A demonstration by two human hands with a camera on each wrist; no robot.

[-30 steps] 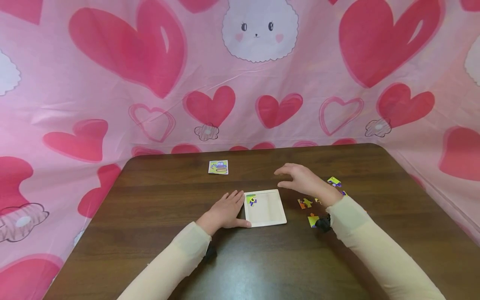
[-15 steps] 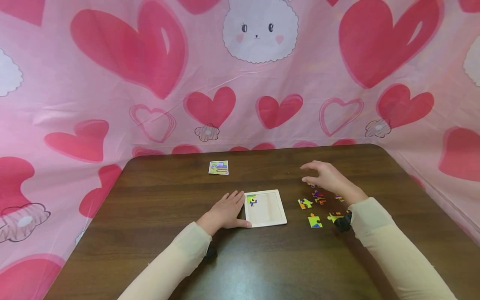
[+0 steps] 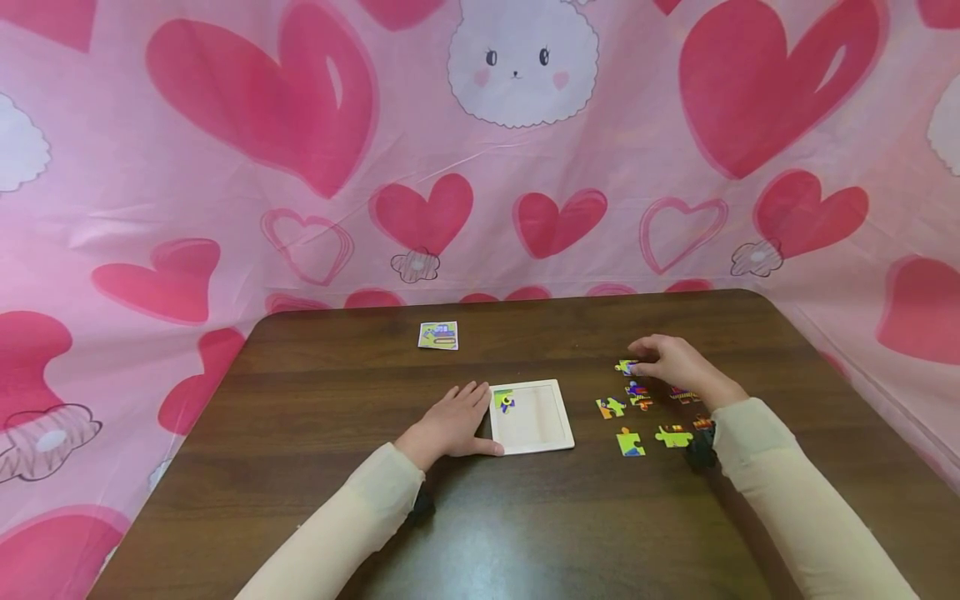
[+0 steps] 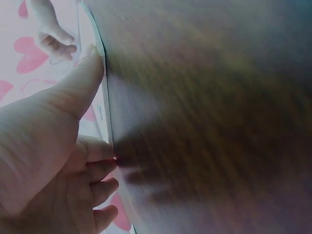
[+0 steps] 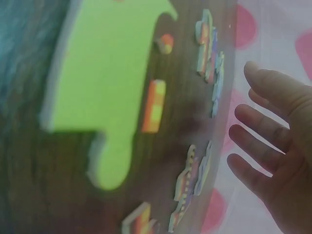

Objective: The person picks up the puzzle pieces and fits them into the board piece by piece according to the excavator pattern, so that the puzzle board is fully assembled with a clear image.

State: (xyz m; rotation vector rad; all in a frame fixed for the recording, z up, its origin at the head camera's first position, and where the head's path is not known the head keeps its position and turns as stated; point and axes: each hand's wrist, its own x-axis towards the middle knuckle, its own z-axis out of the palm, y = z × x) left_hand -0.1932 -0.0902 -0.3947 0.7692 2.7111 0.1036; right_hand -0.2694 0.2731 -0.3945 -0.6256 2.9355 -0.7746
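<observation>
Meanwhile, the left hand (image 3: 447, 423) lay with fingers straight against the left edge of the wooden tray (image 3: 536, 429), a puzzle piece (image 3: 504, 402) in its far-left corner; the right hand (image 3: 681, 367), loosely open and empty, hung among loose pieces (image 3: 630, 444) on the surface (image 3: 525, 525).

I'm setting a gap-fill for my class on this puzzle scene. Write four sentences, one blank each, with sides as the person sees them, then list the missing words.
1. The left hand touches the wooden tray on its ____ side.
2. The loose puzzle pieces near the right hand lie to the ____ of the tray.
3. Of the picture card and the wooden tray, the ____ is nearer the person.
4. The large red shapes on the pink backdrop are ____.

Missing words: left; right; wooden tray; hearts.
</observation>
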